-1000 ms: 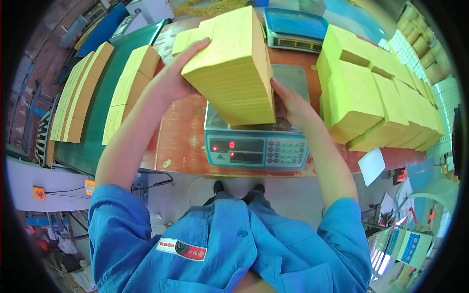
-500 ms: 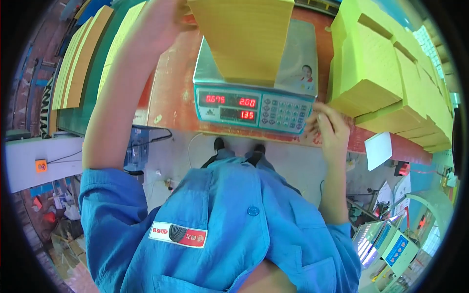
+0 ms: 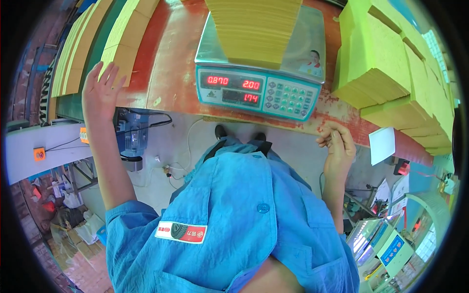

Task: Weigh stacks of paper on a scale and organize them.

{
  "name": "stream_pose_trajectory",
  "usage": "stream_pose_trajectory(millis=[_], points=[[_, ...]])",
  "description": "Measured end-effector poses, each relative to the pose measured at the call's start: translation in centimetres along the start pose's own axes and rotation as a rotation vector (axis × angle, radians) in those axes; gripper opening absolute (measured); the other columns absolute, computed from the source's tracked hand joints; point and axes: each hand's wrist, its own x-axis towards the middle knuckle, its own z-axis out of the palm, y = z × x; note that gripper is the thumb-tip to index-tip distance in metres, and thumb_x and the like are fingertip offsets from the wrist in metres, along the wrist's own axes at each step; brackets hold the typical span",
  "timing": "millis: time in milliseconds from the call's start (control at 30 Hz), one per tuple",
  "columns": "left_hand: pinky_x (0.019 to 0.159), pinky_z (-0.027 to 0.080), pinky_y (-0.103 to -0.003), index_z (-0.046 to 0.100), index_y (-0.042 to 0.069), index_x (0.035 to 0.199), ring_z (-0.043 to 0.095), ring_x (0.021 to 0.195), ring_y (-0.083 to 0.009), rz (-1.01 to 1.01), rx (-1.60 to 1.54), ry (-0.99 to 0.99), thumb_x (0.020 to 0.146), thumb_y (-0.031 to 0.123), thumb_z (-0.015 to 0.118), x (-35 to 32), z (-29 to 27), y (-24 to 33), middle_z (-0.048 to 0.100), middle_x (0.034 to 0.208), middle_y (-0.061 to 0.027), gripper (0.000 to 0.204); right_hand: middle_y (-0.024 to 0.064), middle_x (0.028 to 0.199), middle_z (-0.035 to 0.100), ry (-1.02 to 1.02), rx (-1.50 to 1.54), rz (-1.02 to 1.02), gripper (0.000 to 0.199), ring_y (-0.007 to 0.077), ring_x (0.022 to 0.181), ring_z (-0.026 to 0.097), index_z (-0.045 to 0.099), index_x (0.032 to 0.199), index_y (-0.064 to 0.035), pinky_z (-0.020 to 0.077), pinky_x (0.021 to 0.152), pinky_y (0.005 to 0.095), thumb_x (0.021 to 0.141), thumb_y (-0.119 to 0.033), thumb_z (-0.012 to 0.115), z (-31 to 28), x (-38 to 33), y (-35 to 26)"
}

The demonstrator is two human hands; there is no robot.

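Observation:
A tall stack of yellow paper sheets (image 3: 254, 31) rests on the metal pan of a teal digital scale (image 3: 283, 97), its red display lit. Off to the left, my left hand (image 3: 101, 93) is raised with fingers spread, holding nothing, close to the near end of a yellow stack (image 3: 124, 51). To the right of the scale, at the table's front edge, my right hand (image 3: 338, 146) hovers with its fingers curled in. Nothing shows between those fingers.
Several tall yellow stacks (image 3: 378, 68) crowd the right side of the red table (image 3: 166, 73). A white sheet (image 3: 382, 145) juts from its front edge. At the far left, more yellow strips (image 3: 80, 53) lie on a green surface. Cables and a blue machine (image 3: 134, 134) sit below.
My left hand has left the stack on the scale and come down to the left, opening out. The display reading has risen. My right hand has drawn slightly away from the scale.

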Motion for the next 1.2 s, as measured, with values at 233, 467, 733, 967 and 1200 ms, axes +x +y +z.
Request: stream_pose_trajectory(millis=[233, 467, 733, 967, 1200], points=[[0.107, 0.033, -0.055, 0.033, -0.003, 0.137, 0.032, 0.134, -0.0369, 0.049, 0.011, 0.102, 0.091, 0.021, 0.058, 0.2, -4.6, 1.1, 0.033, 0.14, -0.0278, 0.058, 0.0083, 0.083, 0.063, -0.131, 0.009, 0.042, 0.022, 0.0147, 0.072, 0.062, 0.06, 0.109, 0.0026, 0.0483, 0.065, 0.0263, 0.095, -0.006, 0.046, 4.9, -1.6, 0.1], [0.106, 0.038, -0.05, 0.032, -0.006, 0.136, 0.038, 0.131, -0.0368, 0.035, 0.039, 0.107, 0.092, 0.02, 0.057, 3.9, -11.2, 2.0, 0.034, 0.14, -0.0272, 0.057, 0.0073, 0.089, 0.063, -0.386, 0.041, 0.277, 0.023, 0.0135, 0.078, 0.062, 0.06, 0.112, 0.0008, 0.0498, 0.071, 0.0264, 0.094, -0.005, 0.047, 12.8, -2.9, 2.0], [0.086, 0.049, -0.03, 0.063, 0.001, 0.112, 0.062, 0.1, -0.0174, 0.296, 0.586, -0.022, 0.09, 0.018, 0.062, 9.4, -18.3, 1.5, 0.065, 0.109, -0.0091, 0.028, 0.0079, 0.094, 0.063, -0.615, -0.137, 0.269, 0.023, 0.0116, 0.087, 0.058, 0.06, 0.111, 0.0032, 0.0457, 0.079, 0.0247, 0.091, -0.001, 0.051, 23.3, -3.7, 4.0], [0.099, 0.043, -0.036, 0.062, 0.008, 0.118, 0.052, 0.121, -0.0276, 0.689, 1.321, -0.252, 0.073, 0.008, 0.074, 12.4, -22.1, 3.9, 0.055, 0.132, -0.0082, 0.046, 0.0077, 0.095, 0.063, -0.706, -0.043, 0.392, 0.024, 0.0111, 0.087, 0.057, 0.058, 0.114, 0.0032, 0.045, 0.078, 0.0237, 0.092, -0.003, 0.05, 34.2, -2.4, 5.0], [0.095, 0.046, -0.04, 0.057, 0.008, 0.114, 0.052, 0.118, -0.0303, 0.908, 1.595, -0.576, 0.061, 0.005, 0.075, 17.4, -23.6, 2.6, 0.054, 0.128, -0.0088, 0.056, 0.0076, 0.096, 0.063, -0.68, -0.092, 0.356, 0.024, 0.0119, 0.089, 0.058, 0.059, 0.114, 0.0027, 0.045, 0.079, 0.0241, 0.092, -0.003, 0.05, 39.2, -1.8, 6.8]])
